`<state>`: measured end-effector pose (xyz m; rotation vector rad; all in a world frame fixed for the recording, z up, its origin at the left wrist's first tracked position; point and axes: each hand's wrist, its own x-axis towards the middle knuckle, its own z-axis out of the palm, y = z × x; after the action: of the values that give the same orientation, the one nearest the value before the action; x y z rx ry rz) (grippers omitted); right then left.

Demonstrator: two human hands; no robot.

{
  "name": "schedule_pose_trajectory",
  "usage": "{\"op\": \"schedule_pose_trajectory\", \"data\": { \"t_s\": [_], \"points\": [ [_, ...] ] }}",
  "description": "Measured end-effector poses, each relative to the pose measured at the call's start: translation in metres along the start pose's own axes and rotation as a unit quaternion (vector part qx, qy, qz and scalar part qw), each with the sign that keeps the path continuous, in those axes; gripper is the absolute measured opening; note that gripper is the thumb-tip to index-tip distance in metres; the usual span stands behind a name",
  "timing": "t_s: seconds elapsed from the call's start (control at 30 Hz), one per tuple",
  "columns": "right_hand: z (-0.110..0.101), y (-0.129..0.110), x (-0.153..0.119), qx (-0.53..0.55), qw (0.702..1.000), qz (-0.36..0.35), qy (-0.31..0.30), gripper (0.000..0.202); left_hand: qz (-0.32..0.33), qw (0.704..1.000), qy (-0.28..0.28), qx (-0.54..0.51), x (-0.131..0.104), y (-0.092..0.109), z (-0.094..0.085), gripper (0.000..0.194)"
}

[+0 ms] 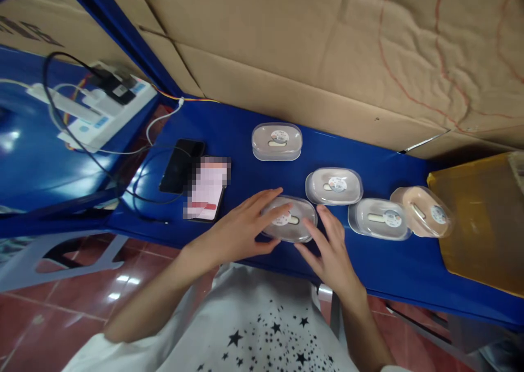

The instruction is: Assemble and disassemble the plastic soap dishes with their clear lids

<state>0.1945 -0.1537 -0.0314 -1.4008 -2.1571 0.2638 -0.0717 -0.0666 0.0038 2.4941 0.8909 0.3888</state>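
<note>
A clear oval container [301, 231] with a round label lies on the blue table near its front edge. My left hand [249, 224] touches its left side, fingers spread over the label and rim. At its right side, my right hand [329, 246] has its fingers apart, with fingertips at the lid and edge. Close by on the right is another clear oval container [341, 189], followed by a third [374, 224] and a peach-coloured one [421, 213]. One more clear container [276, 145] sits farther back.
Two phones [174, 172] [208, 189], one with a lit, pixelated screen, lie left of my left hand. A power strip [108, 118] with cables is at the far left. A taped cardboard box [478, 213] stands at the right; cardboard [286, 49] lines the back.
</note>
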Motion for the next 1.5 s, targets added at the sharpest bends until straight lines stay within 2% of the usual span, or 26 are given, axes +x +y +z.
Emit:
{"op": "schedule_pose_trajectory", "data": {
  "t_s": [0.1,0.33,0.57,0.83,1.0,1.1,1.2,1.37,1.5],
  "points": [
    [-0.001,0.003,-0.004,0.006,1.000,0.002,-0.012,0.078,0.010,1.000,-0.017,0.008,0.004,-0.002,0.010,0.076],
    [0.002,0.010,-0.016,0.036,0.999,0.007,-0.001,0.077,0.040,0.997,-0.019,0.062,0.004,0.002,0.022,0.078],
    [0.003,0.010,-0.022,0.014,1.000,0.007,0.020,0.083,0.059,0.991,0.016,0.119,0.008,0.003,0.033,0.077],
    [-0.006,0.018,-0.024,-0.015,1.000,-0.024,0.010,0.087,0.057,0.992,-0.007,0.116,0.007,0.011,0.033,0.071],
    [-0.003,0.013,-0.016,-0.037,0.999,-0.022,-0.018,0.083,0.025,0.995,0.021,0.099,0.005,0.001,0.031,0.068],
    [-0.007,0.010,-0.018,-0.037,0.999,-0.014,-0.004,0.082,-0.014,0.992,0.055,0.109,0.005,-0.006,0.023,0.065],
    [-0.025,0.015,-0.028,-0.051,0.998,0.012,0.045,0.075,-0.048,0.985,0.089,0.139,0.008,-0.012,0.013,0.064],
    [-0.057,0.042,-0.051,-0.141,0.974,0.114,0.133,0.066,-0.100,0.969,0.120,0.191,0.022,-0.022,0.005,0.065],
    [-0.065,0.058,-0.068,-0.188,0.957,0.194,0.102,0.066,-0.140,0.959,0.141,0.202,0.033,-0.012,0.005,0.066]
  ]
}}
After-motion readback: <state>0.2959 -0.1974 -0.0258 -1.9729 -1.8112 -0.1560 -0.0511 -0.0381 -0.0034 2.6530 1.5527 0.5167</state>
